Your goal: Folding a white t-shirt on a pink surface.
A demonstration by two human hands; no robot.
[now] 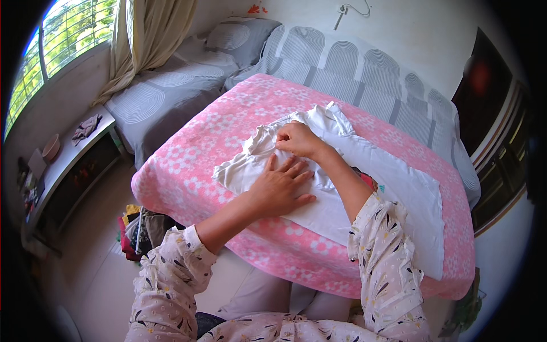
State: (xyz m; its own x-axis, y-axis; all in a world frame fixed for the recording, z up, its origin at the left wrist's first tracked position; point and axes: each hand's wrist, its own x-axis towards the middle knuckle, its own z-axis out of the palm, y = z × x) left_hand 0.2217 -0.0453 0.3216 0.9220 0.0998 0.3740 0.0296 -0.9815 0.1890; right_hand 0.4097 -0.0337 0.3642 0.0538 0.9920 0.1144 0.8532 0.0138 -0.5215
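A white short-sleeved shirt (393, 171) lies spread across a bed-like surface with a pink floral cover (205, 124). Its collar and sleeve end points away to the left and is wrinkled, while the hem reaches the right side. My left hand (282, 184) rests flat on the shirt's upper part, fingers spread. Just beyond it, my right hand (301, 139) is curled at the neckline, thumb and forefinger bent towards the cloth. Whether fabric is pinched there cannot be made out. A dark and red print (365, 178) on the shirt shows partly behind my right forearm.
Grey patterned covers drape a sofa (342, 64) behind and a seat (166, 94) at the left. Folded clothes (143, 231) are stacked low beside the pink cover. A narrow table (72, 158) under the window holds a pink bowl (51, 147) and a crumpled cloth (86, 129).
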